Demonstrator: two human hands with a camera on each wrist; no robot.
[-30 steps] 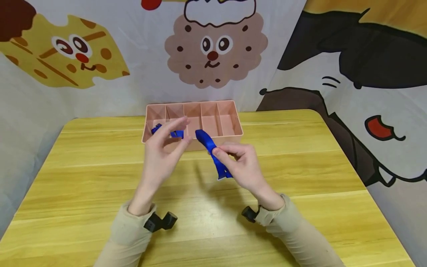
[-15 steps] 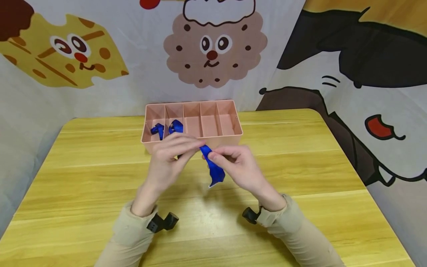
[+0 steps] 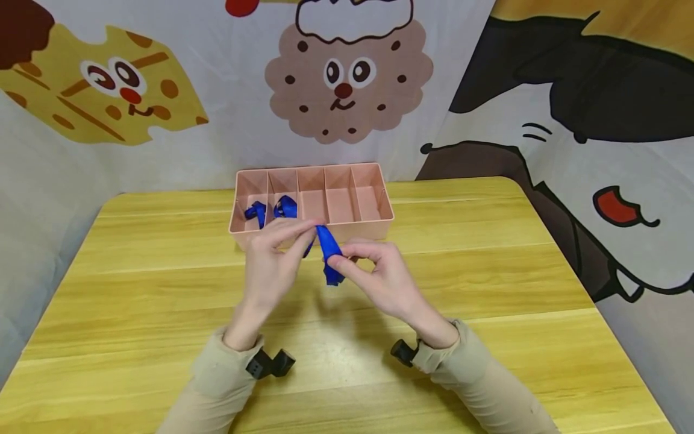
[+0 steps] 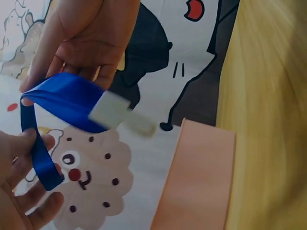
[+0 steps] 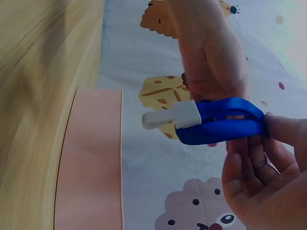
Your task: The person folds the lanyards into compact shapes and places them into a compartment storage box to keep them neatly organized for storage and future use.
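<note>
— Above the wooden surface [image 3: 162, 271], near the pink divided box [image 3: 374, 226], what's held?
— I see my left hand [image 3: 271, 265] and right hand [image 3: 379, 274] both pinching a folded, glossy blue ribbon [image 3: 328, 247].

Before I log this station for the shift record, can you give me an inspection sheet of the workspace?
Surface: wooden table, bare around the hands.
Job's things: blue strap folded over between both hands; pink divided tray with blue straps in its two leftmost compartments.
Clutter: nothing seen.
Grippers: left hand and right hand both pinch the strap.
Cables: nothing seen.
Surroundings: cartoon-printed cloth backdrop.
</note>
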